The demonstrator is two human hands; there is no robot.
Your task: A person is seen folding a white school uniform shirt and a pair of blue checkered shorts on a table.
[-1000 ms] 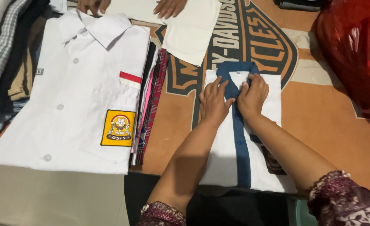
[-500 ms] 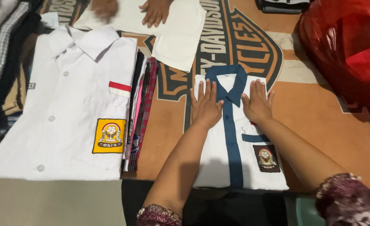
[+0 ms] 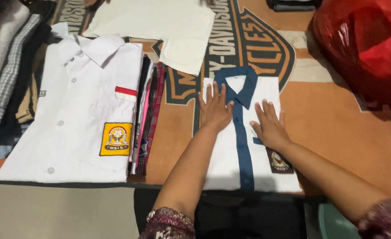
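This is looking like a room in a home, probably a living room or bedroom. Folded shirts [image 3: 78,110] are lying in piles on an orange printed carpet [image 3: 337,119], and a red plastic bag [image 3: 368,44] is sitting beside them on the floor.

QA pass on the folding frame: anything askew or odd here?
Nothing stands out. Both hands, left hand and right hand, lie flat on the folded white shirt with blue placket, which sits square. The white shirt with yellow badge tops a neat stack.
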